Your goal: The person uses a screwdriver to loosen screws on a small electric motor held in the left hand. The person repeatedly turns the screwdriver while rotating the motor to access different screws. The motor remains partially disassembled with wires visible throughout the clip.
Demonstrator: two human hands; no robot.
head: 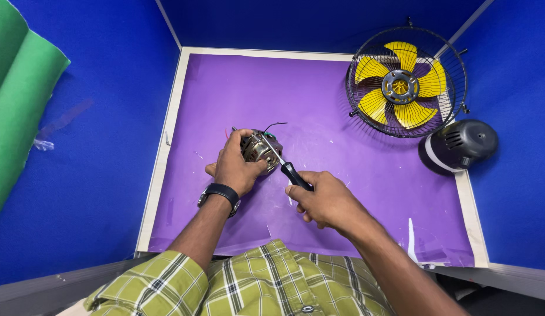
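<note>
Walls: deep blue panels [79, 193] enclose the work surface on the left, back and right.
Left wall: a green fabric sheet [15, 105] hangs over its upper part.
Table: pale wooden top [161, 169], visible as a narrow border.
Table covering: purple sheet [319, 93], scuffed with white marks.
Light: even and bright, with soft shadows.

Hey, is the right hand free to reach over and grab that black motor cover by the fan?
Probably not as it stands: the right hand grips a screwdriver. The purple mat toward the black motor cover looks unobstructed.
</note>
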